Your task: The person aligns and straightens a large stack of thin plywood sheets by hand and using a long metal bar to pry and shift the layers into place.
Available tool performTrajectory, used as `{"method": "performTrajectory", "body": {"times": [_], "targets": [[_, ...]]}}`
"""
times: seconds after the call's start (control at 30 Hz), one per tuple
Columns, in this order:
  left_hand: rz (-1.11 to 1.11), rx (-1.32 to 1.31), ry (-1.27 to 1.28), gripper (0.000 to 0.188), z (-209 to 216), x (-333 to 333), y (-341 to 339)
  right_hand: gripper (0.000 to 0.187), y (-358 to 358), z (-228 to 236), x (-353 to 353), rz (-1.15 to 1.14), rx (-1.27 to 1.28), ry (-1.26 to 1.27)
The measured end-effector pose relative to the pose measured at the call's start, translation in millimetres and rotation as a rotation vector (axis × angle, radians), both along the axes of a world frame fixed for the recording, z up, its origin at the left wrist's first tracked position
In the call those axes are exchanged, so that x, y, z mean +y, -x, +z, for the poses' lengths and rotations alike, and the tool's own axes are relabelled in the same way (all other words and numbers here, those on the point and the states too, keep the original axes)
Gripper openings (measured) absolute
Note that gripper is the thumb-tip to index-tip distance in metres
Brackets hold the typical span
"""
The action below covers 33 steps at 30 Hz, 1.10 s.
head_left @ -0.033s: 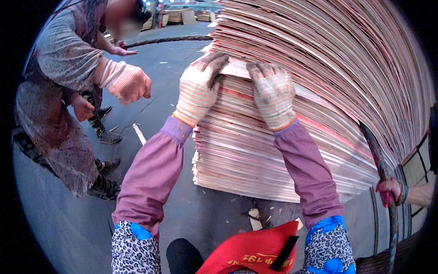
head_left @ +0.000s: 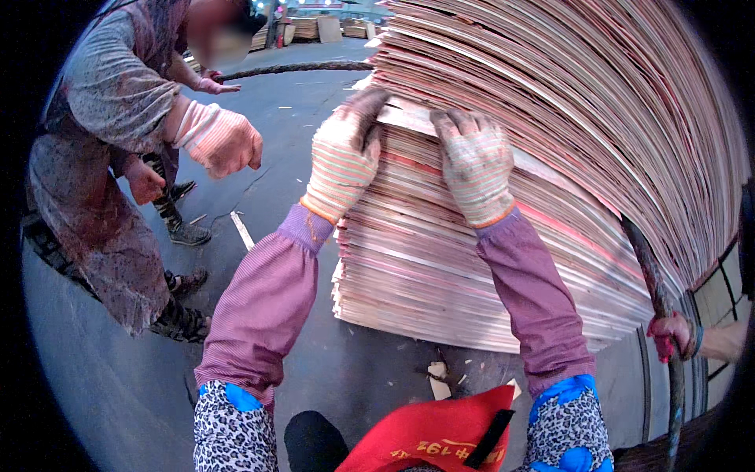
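Note:
A tall stack of thin wood veneer sheets (head_left: 417, 259) stands before me, its layered edges pinkish and pale. Both hands wear striped knit gloves with dirty fingertips. At the stack's left corner, my left hand (head_left: 341, 161) has its fingers curled over the edge of a pale veneer sheet (head_left: 409, 117). My right hand (head_left: 477, 167) grips the same edge a little farther right. Above them the upper sheets (head_left: 550, 94) lean back in a curve, apart from the lower pile. The fingertips are partly hidden among the layers.
At the right, a co-worker's hand (head_left: 672, 332) holds a dark pole (head_left: 646, 263) beside the stack. Another dark pole (head_left: 303, 71) reaches the stack's far side. A co-worker in stained clothes (head_left: 94, 189) bends close on the left. Wood scraps (head_left: 439, 381) litter the dark floor.
The view has shifted very slightly. Both hands keep their hold on the sheet's edge.

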<state>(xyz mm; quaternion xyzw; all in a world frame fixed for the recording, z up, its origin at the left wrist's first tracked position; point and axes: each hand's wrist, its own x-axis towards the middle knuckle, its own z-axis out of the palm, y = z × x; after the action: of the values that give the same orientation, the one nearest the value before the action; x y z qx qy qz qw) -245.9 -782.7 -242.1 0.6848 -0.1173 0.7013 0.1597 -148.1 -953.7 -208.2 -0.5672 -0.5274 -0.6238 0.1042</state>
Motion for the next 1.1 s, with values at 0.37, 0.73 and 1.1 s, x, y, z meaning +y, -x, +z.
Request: {"method": "performTrajectory", "body": {"times": [0.37,0.73,1.1], "targets": [[0.194,0.534,0.335,0.094,49.7,72.1,-38.7,0.031,1.5,-29.3,14.2,0.089,-0.006,-0.159],[0.368,-0.151,0.007,0.065,45.8,46.8,-30.9,0.031,-5.4,-31.3,16.9,0.133,-0.008,-0.203],[0.392,0.065,-0.133,0.078,41.1,66.9,-30.4,0.035,-5.1,-31.9,16.1,0.12,0.036,-0.174]]}}
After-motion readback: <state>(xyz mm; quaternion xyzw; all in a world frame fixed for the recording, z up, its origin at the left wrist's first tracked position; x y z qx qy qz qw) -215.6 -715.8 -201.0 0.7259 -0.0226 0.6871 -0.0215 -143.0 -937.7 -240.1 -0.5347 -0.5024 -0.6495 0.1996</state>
